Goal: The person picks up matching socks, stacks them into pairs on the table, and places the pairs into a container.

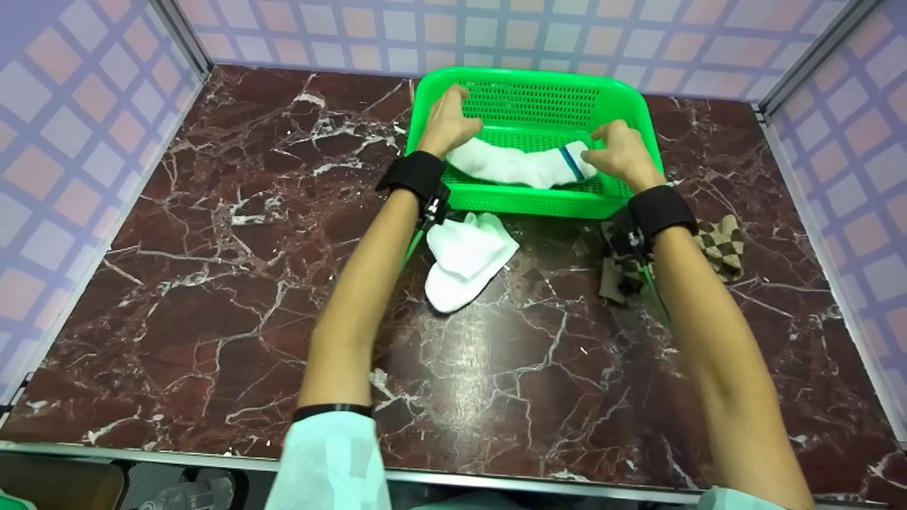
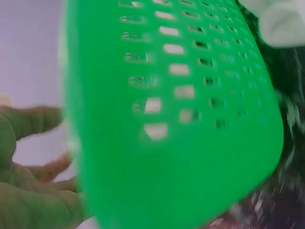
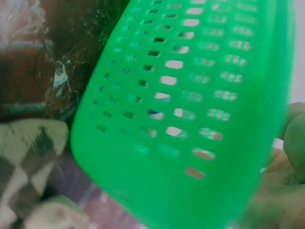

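Note:
A white sock [image 1: 521, 164] with a blue stripe near its cuff lies stretched across the green basket [image 1: 524, 205]. Over the basket's left end is my left hand [image 1: 448, 124], thumb and index finger spread apart beside the sock's left end. My right hand [image 1: 622, 152] hovers at the opposite end, its thumb right by the striped cuff and its fingers loosely bent, nothing between them. In the left wrist view the basket wall [image 2: 157, 167] stands in front of the left fingers [image 2: 35, 121]. The right hand is mostly hidden behind the basket in the right wrist view.
Another white sock [image 1: 468, 262] lies folded over on the marbled table [image 1: 234, 304], in front of the basket. A brown checkered cloth item [image 1: 721, 248] sits under the right wrist, partly hidden. Patterned panels [image 1: 92, 142] enclose the table's back and sides.

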The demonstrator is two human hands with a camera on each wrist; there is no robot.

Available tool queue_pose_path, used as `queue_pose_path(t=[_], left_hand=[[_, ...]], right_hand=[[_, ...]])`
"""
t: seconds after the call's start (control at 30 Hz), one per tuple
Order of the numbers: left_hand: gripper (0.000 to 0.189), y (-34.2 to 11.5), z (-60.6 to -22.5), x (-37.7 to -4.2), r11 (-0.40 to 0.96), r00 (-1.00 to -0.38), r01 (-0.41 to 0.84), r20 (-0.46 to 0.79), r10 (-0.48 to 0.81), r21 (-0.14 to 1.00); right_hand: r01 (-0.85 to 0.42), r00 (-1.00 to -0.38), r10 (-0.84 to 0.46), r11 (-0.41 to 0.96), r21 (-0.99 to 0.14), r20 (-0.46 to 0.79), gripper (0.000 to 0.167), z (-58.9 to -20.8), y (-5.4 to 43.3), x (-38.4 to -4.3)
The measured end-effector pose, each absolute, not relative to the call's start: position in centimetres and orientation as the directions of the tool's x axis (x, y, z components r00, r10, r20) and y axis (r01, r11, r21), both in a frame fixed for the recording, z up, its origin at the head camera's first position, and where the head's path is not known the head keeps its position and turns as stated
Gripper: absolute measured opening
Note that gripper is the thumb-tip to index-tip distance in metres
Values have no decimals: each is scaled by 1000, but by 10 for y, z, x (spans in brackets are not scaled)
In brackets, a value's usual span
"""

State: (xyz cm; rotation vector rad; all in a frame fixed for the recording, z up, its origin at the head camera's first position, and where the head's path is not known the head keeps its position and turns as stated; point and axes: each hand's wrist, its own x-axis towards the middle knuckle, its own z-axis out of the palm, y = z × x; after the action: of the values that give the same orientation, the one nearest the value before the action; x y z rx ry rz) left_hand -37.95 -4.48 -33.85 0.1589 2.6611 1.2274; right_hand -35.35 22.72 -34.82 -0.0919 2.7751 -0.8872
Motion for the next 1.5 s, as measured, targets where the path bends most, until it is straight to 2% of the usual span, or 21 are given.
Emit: queue_pose_path(t=[0.13, 0.23, 0.33, 0.43, 0.53, 0.63, 0.8, 0.97, 1.07, 1.23, 1.33, 1.5], left_hand=[[57, -44, -326, -366, 736, -958, 211, -15, 287, 643], [53, -42, -319, -348, 726, -915, 387, 137, 380, 568], [48, -41, -317, -322, 696, -823, 568, 307, 477, 440], [42, -45, -321, -287, 660, -721, 684, 426, 546, 312], [36, -55, -331, -251, 630, -640, 747, 489, 593, 214], [30, -70, -348, -221, 605, -579, 784, 511, 635, 136], [27, -96, -384, -184, 557, -540, 824, 437, 719, 102], [40, -102, -415, -168, 602, -587, 798, 275, 761, 38], [38, -98, -427, -165, 642, -622, 766, 217, 753, -35], [24, -93, -437, -162, 657, -633, 746, 188, 751, -112], [25, -92, -440, -162, 646, -620, 747, 189, 762, -155], [31, -93, -445, -164, 641, -604, 751, 224, 765, -162]], right_hand=[[-229, -964, -267, 853, -469, -14, 48, -339, 211, -349], [-396, -917, -371, 809, -435, 145, 43, -334, 196, -338], [-554, -832, -469, 734, -392, 297, 38, -335, 181, -318], [-679, -732, -557, 637, -364, 392, 38, -341, 167, -292], [-753, -658, -616, 536, -381, 434, 36, -349, 158, -269], [-783, -618, -649, 456, -423, 444, 30, -360, 154, -259], [-738, -653, -668, 454, -499, 357, 23, -388, 157, -260], [-641, -736, -638, 549, -536, 227, 25, -419, 159, -269], [-598, -774, -603, 592, -540, 194, 29, -432, 156, -275], [-531, -821, -549, 631, -566, 158, 28, -442, 149, -280], [-518, -828, -541, 637, -571, 149, 28, -444, 145, -281], [-481, -840, -532, 643, -596, 104, 41, -443, 142, -275]])
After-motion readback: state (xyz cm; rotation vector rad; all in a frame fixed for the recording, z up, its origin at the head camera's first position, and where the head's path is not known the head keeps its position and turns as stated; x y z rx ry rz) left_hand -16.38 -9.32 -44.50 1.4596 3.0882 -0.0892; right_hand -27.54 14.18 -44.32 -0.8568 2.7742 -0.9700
